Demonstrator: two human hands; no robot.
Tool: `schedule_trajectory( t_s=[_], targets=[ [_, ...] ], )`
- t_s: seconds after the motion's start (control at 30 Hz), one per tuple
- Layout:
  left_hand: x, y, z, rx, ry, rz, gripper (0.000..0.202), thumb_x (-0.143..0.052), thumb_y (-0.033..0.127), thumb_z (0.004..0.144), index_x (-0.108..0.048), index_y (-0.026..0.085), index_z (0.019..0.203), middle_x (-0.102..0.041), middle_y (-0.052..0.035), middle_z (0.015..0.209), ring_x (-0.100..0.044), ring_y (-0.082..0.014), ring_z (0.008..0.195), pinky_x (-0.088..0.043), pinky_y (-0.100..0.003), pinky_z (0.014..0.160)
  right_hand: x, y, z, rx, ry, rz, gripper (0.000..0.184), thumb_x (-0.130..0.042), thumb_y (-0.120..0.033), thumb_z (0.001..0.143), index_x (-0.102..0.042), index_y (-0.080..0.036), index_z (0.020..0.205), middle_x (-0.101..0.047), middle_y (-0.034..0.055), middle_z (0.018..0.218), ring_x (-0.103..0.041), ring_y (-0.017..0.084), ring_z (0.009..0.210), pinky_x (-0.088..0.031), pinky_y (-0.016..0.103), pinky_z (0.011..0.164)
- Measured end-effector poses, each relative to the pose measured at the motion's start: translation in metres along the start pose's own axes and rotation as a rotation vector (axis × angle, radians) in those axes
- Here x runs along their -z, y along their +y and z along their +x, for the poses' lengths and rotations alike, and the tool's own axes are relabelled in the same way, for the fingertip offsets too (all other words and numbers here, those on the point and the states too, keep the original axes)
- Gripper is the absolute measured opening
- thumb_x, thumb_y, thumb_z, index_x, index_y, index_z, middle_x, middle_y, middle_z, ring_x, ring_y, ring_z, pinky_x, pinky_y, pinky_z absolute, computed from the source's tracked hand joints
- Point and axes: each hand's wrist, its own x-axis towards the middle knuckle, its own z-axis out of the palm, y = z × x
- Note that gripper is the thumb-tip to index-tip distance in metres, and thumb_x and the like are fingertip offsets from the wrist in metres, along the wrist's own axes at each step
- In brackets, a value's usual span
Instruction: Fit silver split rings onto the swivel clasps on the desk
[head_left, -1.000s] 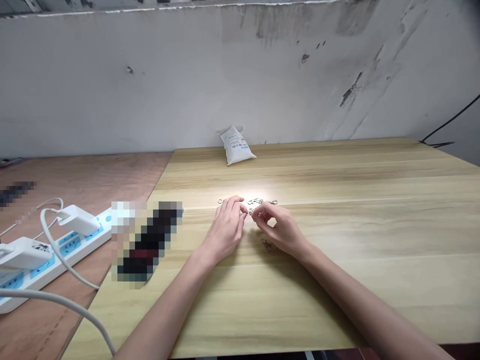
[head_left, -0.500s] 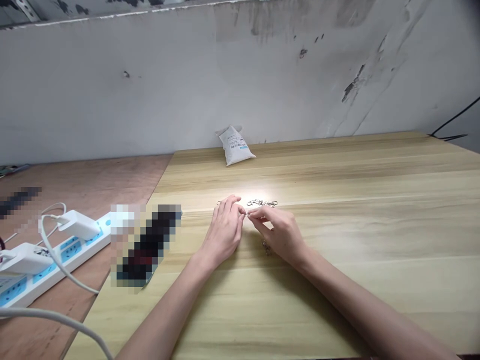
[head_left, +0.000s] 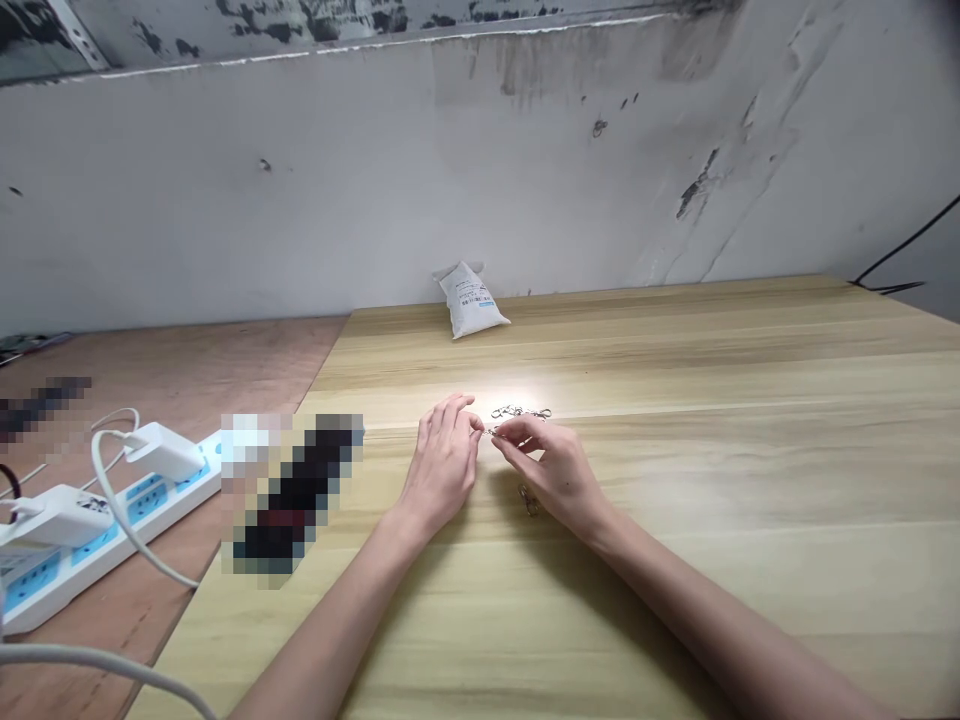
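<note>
On the pale wooden table point(head_left: 720, 470), a tangle of small metal clips and rings point(head_left: 521, 413) lies just beyond my right hand point(head_left: 551, 468). That hand's thumb and fingertips pinch a tiny metal ring point(head_left: 493, 431). My left hand point(head_left: 442, 465) rests beside it, fingers loosely curled, holding nothing, its fingertips close to the ring but not touching it. Another small metal clip point(head_left: 529, 501) lies on the table under the heel of my right hand, partly in its shadow.
A white paper packet point(head_left: 472, 300) leans against the wall at the table's back edge. To the left stand a pixelated object point(head_left: 292, 495) and a white power strip point(head_left: 112, 525) with white chargers and cables, on a reddish wooden board point(head_left: 187, 380).
My left hand has drawn back slightly from my right, opening a small gap between their fingertips. My right hand keeps its pinch, and the view has tilted slightly.
</note>
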Motion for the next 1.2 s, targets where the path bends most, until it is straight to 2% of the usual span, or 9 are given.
schedule_trajectory(
  t_s=[0.13, 0.27, 0.4, 0.57, 0.7, 0.8, 0.87, 1.07, 1.2],
  targets=[
    [-0.001, 0.001, 0.000, 0.009, -0.007, -0.001, 0.015, -0.037, 0.016, 0.097, -0.051, 0.019, 0.101, -0.053, -0.0147, 0.130, -0.043, -0.0285, 0.130, -0.038, -0.050, 0.104, -0.004, 0.002, -0.002, 0.036, -0.047, -0.013, 0.007, -0.057, -0.019, 0.088, -0.061, -0.020, 0.084, -0.069, 0.0031, 0.077, -0.065, 0.015, 0.068, -0.055, 0.029, 0.063],
    [0.002, -0.002, 0.002, 0.020, -0.036, -0.035, 0.015, -0.037, 0.017, 0.097, -0.052, 0.019, 0.100, -0.053, -0.0136, 0.130, -0.044, -0.0274, 0.129, -0.038, -0.049, 0.103, -0.004, 0.004, -0.002, 0.087, -0.117, -0.120, 0.011, -0.054, -0.014, 0.087, -0.059, -0.020, 0.078, -0.066, 0.0027, 0.074, -0.060, 0.013, 0.066, -0.051, 0.027, 0.060],
    [0.009, -0.017, 0.005, -0.036, -0.146, -0.077, 0.012, -0.045, 0.018, 0.095, -0.057, 0.020, 0.093, -0.056, -0.0098, 0.128, -0.044, -0.0266, 0.129, -0.038, -0.047, 0.102, 0.006, 0.009, 0.002, 0.116, -0.227, -0.271, 0.012, -0.059, -0.010, 0.082, -0.060, -0.020, 0.075, -0.062, 0.0008, 0.069, -0.056, 0.013, 0.066, -0.042, 0.023, 0.056],
    [0.018, -0.034, 0.007, -0.100, -0.198, -0.118, 0.010, -0.056, 0.017, 0.089, -0.063, 0.021, 0.085, -0.066, -0.0047, 0.110, -0.055, -0.0234, 0.112, -0.040, -0.044, 0.096, 0.023, 0.013, 0.007, 0.167, -0.358, -0.301, 0.008, -0.062, -0.017, 0.084, -0.062, -0.019, 0.076, -0.061, 0.0011, 0.074, -0.054, 0.013, 0.067, -0.039, 0.024, 0.059],
    [0.019, -0.039, 0.007, -0.076, -0.163, -0.136, 0.013, -0.055, 0.018, 0.089, -0.065, 0.023, 0.096, -0.063, -0.0054, 0.117, -0.054, -0.0231, 0.114, -0.039, -0.045, 0.100, 0.028, 0.017, 0.009, 0.135, -0.311, -0.355, 0.014, -0.058, -0.022, 0.089, -0.061, -0.019, 0.076, -0.061, 0.0013, 0.075, -0.053, 0.013, 0.065, -0.037, 0.025, 0.058],
    [0.013, -0.040, 0.006, 0.038, -0.132, -0.137, 0.030, -0.060, 0.031, 0.088, -0.060, 0.024, 0.117, -0.053, -0.0097, 0.133, -0.047, -0.0267, 0.126, -0.039, -0.048, 0.104, 0.028, 0.022, 0.011, 0.103, -0.234, -0.435, 0.015, -0.056, -0.024, 0.091, -0.062, -0.020, 0.078, -0.061, 0.0023, 0.078, -0.054, 0.014, 0.068, -0.038, 0.026, 0.060],
    [0.009, -0.040, 0.006, 0.067, -0.150, -0.139, 0.040, -0.062, 0.038, 0.088, -0.057, 0.024, 0.124, -0.049, -0.0109, 0.138, -0.045, -0.0284, 0.130, -0.039, -0.049, 0.106, 0.027, 0.024, 0.013, 0.114, -0.199, -0.480, 0.014, -0.056, -0.024, 0.092, -0.062, -0.020, 0.080, -0.062, 0.0036, 0.082, -0.055, 0.016, 0.074, -0.040, 0.027, 0.062],
    [0.001, -0.042, 0.007, 0.059, -0.155, -0.225, 0.018, -0.055, 0.029, 0.092, -0.065, 0.022, 0.106, -0.059, -0.0085, 0.123, -0.053, -0.0249, 0.119, -0.044, -0.043, 0.102, 0.019, 0.026, 0.015, 0.147, -0.185, -0.601, 0.012, -0.059, -0.028, 0.091, -0.067, -0.020, 0.096, -0.064, 0.0068, 0.097, -0.057, 0.022, 0.092, -0.044, 0.035, 0.078],
    [0.000, -0.042, 0.008, 0.029, -0.157, -0.298, 0.018, -0.050, 0.024, 0.094, -0.067, 0.022, 0.102, -0.059, -0.0073, 0.119, -0.054, -0.0227, 0.117, -0.044, -0.041, 0.102, 0.016, 0.027, 0.013, 0.165, -0.228, -0.664, 0.014, -0.060, -0.029, 0.091, -0.070, -0.022, 0.098, -0.064, 0.0073, 0.103, -0.056, 0.024, 0.099, -0.042, 0.040, 0.085]
  ],
)
